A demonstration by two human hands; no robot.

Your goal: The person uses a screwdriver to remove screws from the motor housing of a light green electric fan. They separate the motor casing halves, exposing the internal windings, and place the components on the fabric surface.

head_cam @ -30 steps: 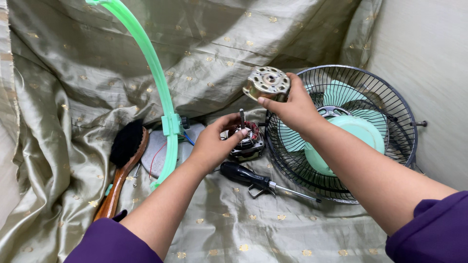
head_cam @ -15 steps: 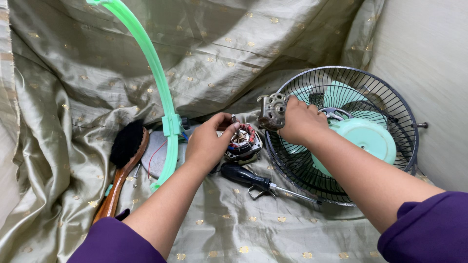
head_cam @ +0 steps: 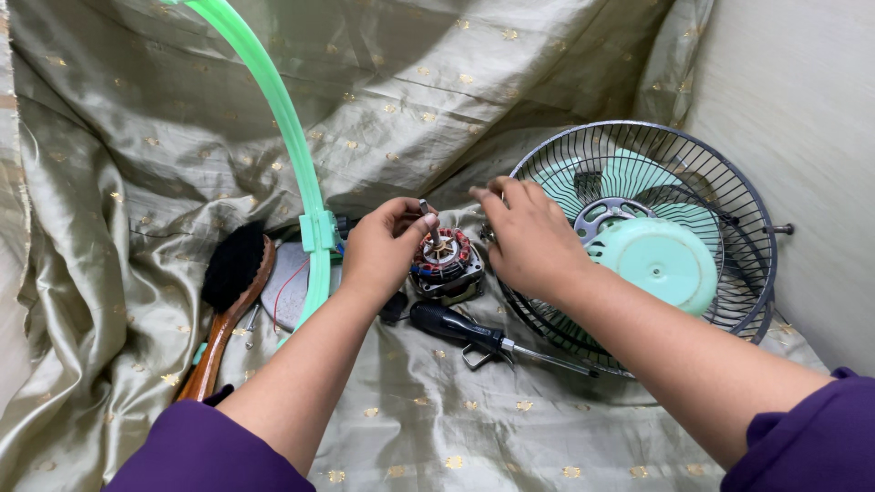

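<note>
Motor stator (head_cam: 444,262), ringed with copper windings, sits on the olive cloth (head_cam: 437,410) between the two hands, its shaft (head_cam: 425,211) sticking up. The left hand (head_cam: 381,251) pinches that shaft between thumb and fingers (head_cam: 412,219) while the palm steadies the motor body from the left. The right hand (head_cam: 527,239) lies curled, fingers pressed together, just right of the stator; whether it closes on anything I cannot tell, since the metal end cover it held up a second ago, and had lowered half a second ago, is now hidden beneath it or set down. So the cover has come off the motor and down toward the cloth, leaving the windings exposed and the rotor shaft free to handle.

Just below the stator lies a black-handled screwdriver (head_cam: 474,335), its tip pointing right. Right of the hands rests a wire fan guard (head_cam: 729,182) holding the pale green fan blade (head_cam: 654,262). To the left stand a green plastic hoop (head_cam: 292,137), a grey disc (head_cam: 284,281) and a wooden brush (head_cam: 228,301).
</note>
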